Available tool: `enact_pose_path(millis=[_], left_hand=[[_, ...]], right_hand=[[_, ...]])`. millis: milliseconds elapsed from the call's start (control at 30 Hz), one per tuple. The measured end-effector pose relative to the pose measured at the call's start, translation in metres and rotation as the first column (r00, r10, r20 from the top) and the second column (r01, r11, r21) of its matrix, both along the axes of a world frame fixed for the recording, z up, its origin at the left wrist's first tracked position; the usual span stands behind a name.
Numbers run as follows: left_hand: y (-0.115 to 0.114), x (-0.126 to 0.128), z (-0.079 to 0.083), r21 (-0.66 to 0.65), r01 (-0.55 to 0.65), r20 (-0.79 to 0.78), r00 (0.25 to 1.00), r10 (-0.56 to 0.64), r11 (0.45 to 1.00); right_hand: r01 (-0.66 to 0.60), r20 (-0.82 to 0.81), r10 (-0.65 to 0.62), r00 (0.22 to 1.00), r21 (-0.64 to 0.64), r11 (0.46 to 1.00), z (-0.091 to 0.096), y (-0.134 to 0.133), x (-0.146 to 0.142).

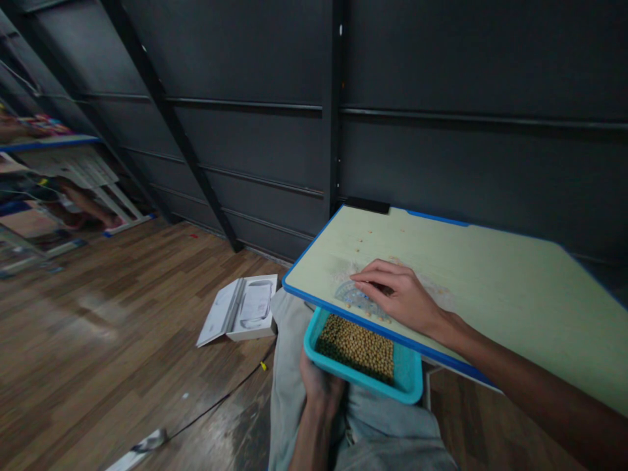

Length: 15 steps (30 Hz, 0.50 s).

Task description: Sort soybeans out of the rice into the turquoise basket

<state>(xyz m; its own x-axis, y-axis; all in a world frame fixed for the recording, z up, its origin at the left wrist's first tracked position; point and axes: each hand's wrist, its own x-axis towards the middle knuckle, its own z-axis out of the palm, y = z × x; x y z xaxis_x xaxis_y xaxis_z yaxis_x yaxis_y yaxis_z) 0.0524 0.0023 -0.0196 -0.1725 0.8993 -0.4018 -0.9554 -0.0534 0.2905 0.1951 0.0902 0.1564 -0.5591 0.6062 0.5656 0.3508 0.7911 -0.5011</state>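
Observation:
A pale green desk [490,288] with a blue rim stands before me. My right hand [400,294] rests palm down near the desk's left edge, fingers stretched over a clear plastic protractor [350,297]. A few loose beans [360,242] lie on the desktop beyond it. Just below the desk's edge, over my lap, my left hand [316,386] grips the underside of a turquoise tray [409,386] filled with small yellow beans [358,347].
An open white box [243,311] lies on the wooden floor to the left. A black cable [216,405] runs across the floor. A dark panelled wall stands behind the desk. Blurred shelving and furniture stand at the far left.

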Motion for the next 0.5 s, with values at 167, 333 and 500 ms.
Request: enact_pose_path(millis=[167, 333, 500], left_hand=[[0.001, 0.0, -0.002, -0.012, -0.004, -0.007, 1.0, 0.004, 1.0], [0.002, 0.001, 0.01, -0.026, -0.009, 0.004, 1.0, 0.009, 1.0], [0.002, 0.0, 0.007, -0.012, 0.007, 0.013, 1.0, -0.007, 1.0]], right_hand=[[-0.008, 0.008, 0.008, 1.0, 0.002, 1.0, 0.0, 0.0, 0.0], [-0.01, 0.009, 0.01, 1.0, 0.001, 1.0, 0.0, -0.001, -0.001], [-0.01, 0.006, 0.01, 1.0, 0.004, 1.0, 0.0, -0.002, -0.001]])
